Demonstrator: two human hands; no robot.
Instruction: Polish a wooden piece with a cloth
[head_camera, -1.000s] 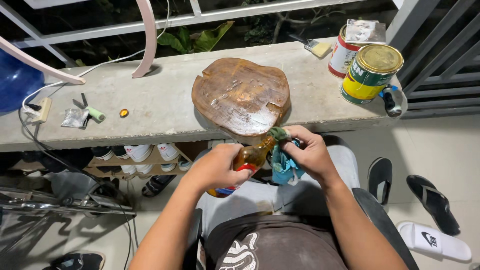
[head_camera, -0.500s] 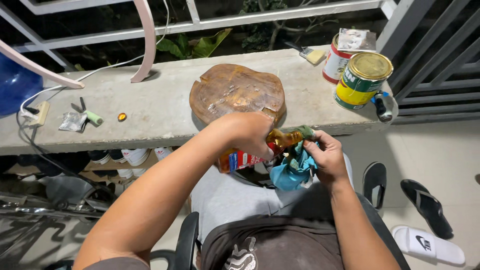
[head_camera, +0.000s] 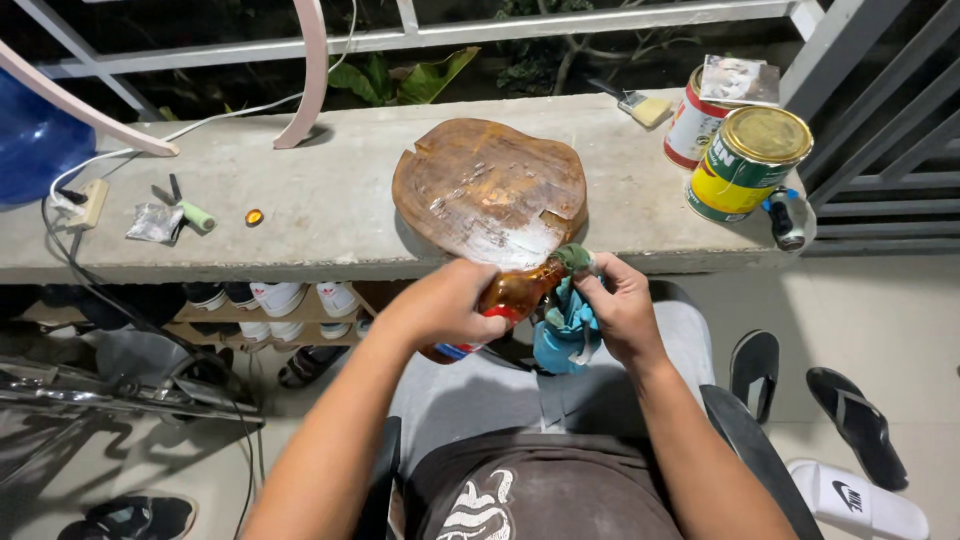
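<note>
The left hand (head_camera: 447, 308) wraps an amber bottle (head_camera: 505, 300), tipped mouth-first into the blue cloth (head_camera: 565, 330) bunched in the closed right hand (head_camera: 622, 312), just below the worktop's (head_camera: 330, 215) wooden slab (head_camera: 488, 190), so liquid wets the cloth.

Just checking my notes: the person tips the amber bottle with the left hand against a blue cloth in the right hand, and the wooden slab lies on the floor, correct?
Not quite: the head view shows the wooden slab on the concrete ledge, not the floor. As you said, the left hand tips the amber bottle against the blue cloth in the right hand.
</note>
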